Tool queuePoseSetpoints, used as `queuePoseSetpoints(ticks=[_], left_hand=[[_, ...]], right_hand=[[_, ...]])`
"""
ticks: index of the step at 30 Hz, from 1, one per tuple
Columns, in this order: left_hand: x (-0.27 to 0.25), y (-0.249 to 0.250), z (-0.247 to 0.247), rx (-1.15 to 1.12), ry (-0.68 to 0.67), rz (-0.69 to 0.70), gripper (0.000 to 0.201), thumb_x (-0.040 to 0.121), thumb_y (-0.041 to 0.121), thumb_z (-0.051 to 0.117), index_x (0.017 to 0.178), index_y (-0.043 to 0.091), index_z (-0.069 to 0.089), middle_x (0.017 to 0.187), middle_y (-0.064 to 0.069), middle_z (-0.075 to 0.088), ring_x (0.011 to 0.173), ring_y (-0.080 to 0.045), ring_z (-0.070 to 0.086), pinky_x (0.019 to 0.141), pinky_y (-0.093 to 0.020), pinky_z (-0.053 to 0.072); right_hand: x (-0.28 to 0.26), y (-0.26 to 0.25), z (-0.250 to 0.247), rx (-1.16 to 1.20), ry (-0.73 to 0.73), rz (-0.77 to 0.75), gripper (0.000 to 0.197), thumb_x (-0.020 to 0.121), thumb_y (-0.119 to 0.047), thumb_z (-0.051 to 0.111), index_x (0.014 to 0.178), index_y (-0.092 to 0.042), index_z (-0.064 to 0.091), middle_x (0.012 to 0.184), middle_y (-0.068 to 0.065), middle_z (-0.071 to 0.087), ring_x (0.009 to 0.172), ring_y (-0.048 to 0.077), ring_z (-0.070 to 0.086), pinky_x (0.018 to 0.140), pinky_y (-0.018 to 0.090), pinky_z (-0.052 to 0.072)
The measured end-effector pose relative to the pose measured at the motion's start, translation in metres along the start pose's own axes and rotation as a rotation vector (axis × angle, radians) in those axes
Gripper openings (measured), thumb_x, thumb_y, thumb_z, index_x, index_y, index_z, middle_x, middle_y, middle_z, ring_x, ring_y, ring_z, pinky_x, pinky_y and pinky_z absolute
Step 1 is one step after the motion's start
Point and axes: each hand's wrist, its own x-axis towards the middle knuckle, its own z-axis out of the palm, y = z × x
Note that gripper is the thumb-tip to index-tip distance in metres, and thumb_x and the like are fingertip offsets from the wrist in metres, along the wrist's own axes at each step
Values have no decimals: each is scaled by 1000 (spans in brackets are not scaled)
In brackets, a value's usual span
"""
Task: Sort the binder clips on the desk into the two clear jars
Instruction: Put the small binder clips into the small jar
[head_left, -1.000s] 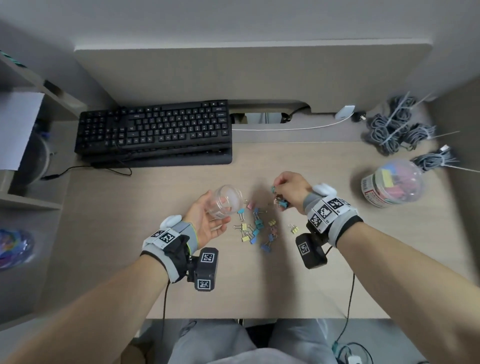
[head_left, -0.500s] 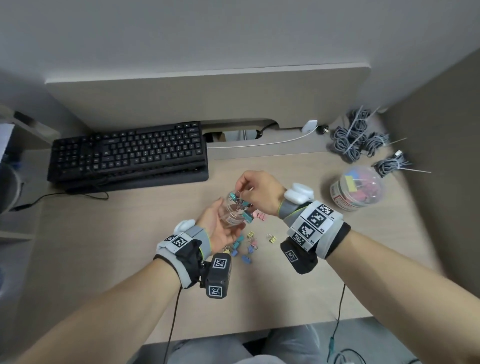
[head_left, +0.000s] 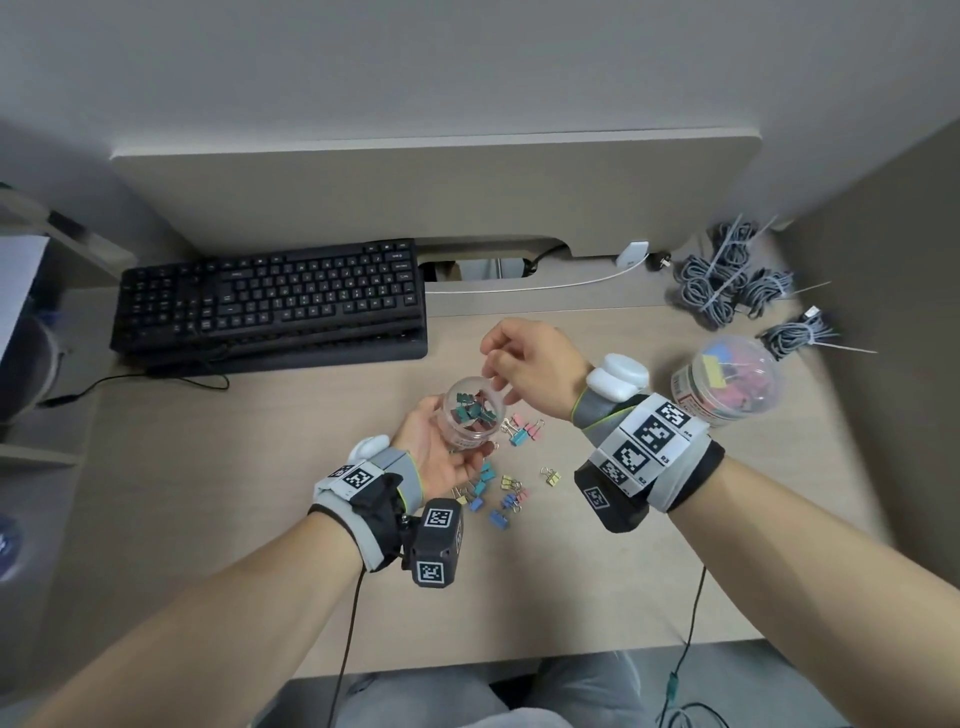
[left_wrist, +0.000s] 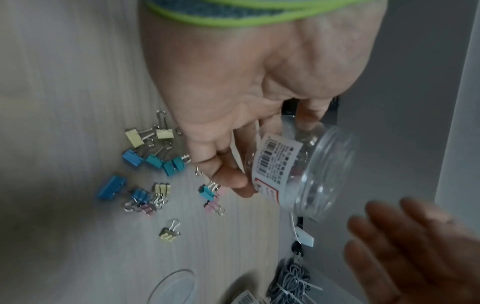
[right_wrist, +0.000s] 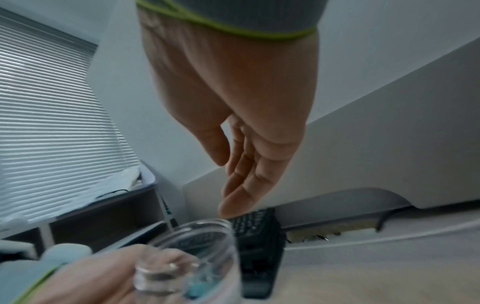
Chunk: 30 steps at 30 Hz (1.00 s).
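Note:
My left hand (head_left: 441, 457) grips a small clear jar (head_left: 470, 413) above the desk, its mouth tilted up; several teal and dark red binder clips lie inside. In the left wrist view the fingers (left_wrist: 228, 176) curl round the labelled jar (left_wrist: 298, 170). My right hand (head_left: 524, 364) hovers just above and right of the jar's mouth, fingers relaxed and empty; the right wrist view shows its straight fingers (right_wrist: 246, 174) over the jar (right_wrist: 197, 257). Loose binder clips (head_left: 498, 493) in blue, yellow and pink lie on the desk under the jar. A second clear jar (head_left: 724, 384) lies at the right.
A black keyboard (head_left: 270, 301) sits at the back left with its cable trailing forward. Bundled grey cables (head_left: 727, 280) lie at the back right by the side wall. A white cable (head_left: 519, 288) runs along the back. The desk's front edge (head_left: 519, 665) is near my lap.
My right hand carried clips from the pile to the jar, let them fall in, and now has its fingers relaxed above the mouth. The left hand raised and kept holding the jar.

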Motion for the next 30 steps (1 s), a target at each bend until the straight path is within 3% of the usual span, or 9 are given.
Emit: queuePoseSetpoints(ticks=[2,4,6,10,13,18,22,26,30], left_hand=[[-1,1,-13,-13,32,-2,54,95,45,38,118,4,65,112,-18,68,78,-26,62,65,-31,46],[-3,2,-27,-26,66,-1,53,95,46,39,115,4,66,100,-16,72,77,-25,62,63,-30,47],[-5,4,-40,-42,95,7,52,96,46,39,112,5,66,95,-15,72,77,-25,62,62,-30,47],[-11,5,-70,-78,130,19,55,95,47,39,121,5,65,109,-16,69,77,-25,63,61,-30,48],[-16,4,-92,-103,148,26,56,95,47,39,122,6,64,117,-16,66,79,-24,62,63,-30,47],[-24,1,-117,-125,177,28,60,94,48,39,131,6,62,120,-14,66,78,-24,64,63,-29,49],[-31,0,-129,-149,189,46,60,95,49,39,132,6,62,118,-14,66,77,-24,64,63,-29,49],[-35,-3,-138,-158,199,52,60,95,49,39,132,8,62,121,-13,67,76,-23,66,64,-28,48],[-36,-6,-140,-153,203,41,59,96,49,40,132,8,61,123,-14,67,79,-24,65,66,-29,47]], right_hand=[[9,19,-4,-7,48,52,17,93,0,45,90,-12,57,79,11,65,67,26,60,59,41,59],[20,53,-8,-99,76,161,15,91,-5,48,88,-15,58,83,11,65,68,29,62,60,42,61],[27,87,-9,-282,55,312,7,86,-21,53,90,-22,58,91,11,68,70,32,68,64,47,61],[38,137,9,-648,-108,571,47,71,-59,52,105,-28,46,93,4,60,71,30,68,72,45,59],[38,138,36,-727,-155,557,69,60,-73,52,110,-26,45,109,6,47,81,30,63,79,45,55],[36,111,88,-849,-244,366,86,61,-81,56,126,-26,45,121,7,39,100,33,60,83,41,51],[44,99,126,-1053,-318,287,83,68,-70,66,132,-27,36,130,10,34,110,35,54,72,37,45],[51,98,141,-1096,-324,276,56,87,-23,65,136,-25,38,133,10,31,112,32,51,71,33,43],[54,102,136,-1054,-334,359,55,85,-7,64,133,-25,43,132,10,31,108,32,55,68,37,47]])
